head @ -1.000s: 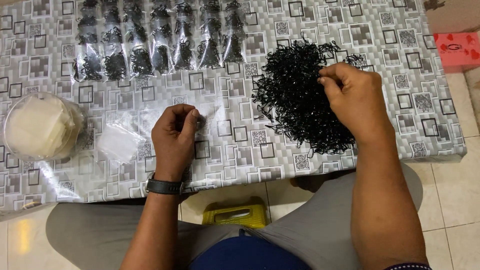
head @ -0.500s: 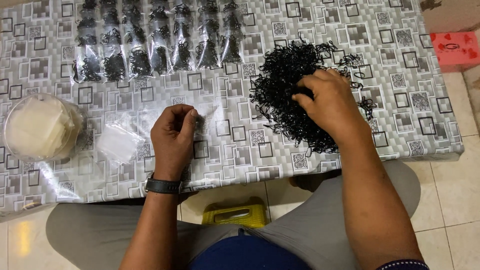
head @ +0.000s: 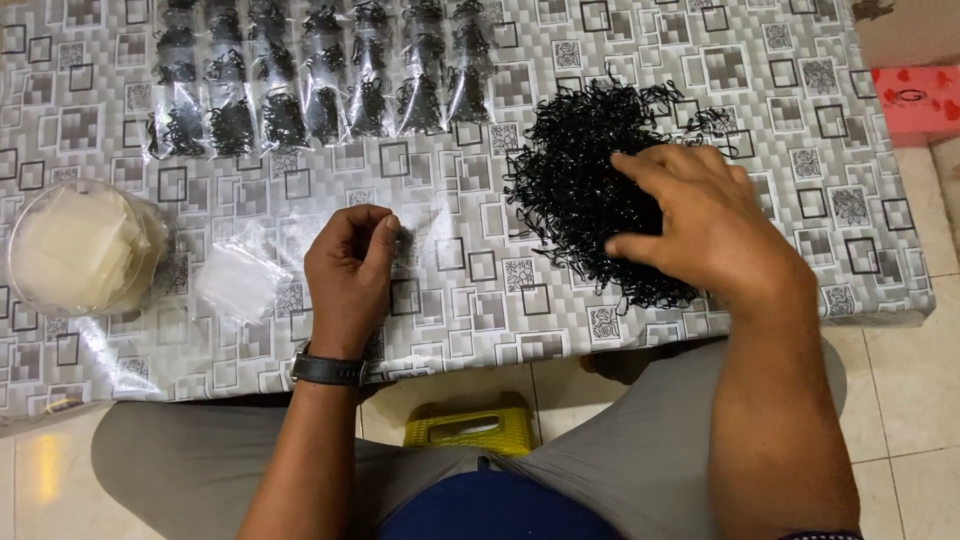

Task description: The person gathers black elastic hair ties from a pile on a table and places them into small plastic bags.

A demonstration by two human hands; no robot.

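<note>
While the right hand point(head: 715, 235), fingers spread apart, hides part of the black elastic-band heap point(head: 585, 185), the left hand point(head: 350, 275) pinches something barely visible at nine o'clock.

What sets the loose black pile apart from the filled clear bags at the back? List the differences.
The loose pile of black bands lies bare on the table in one tangled heap; the packed bags hold small separate clumps behind clear plastic. The pile sits under the right hand, fingers spread on it; the bags lie in neat rows, untouched. The left hand pinches a small clump apart from both. Both hold the same thin black bands.
</note>
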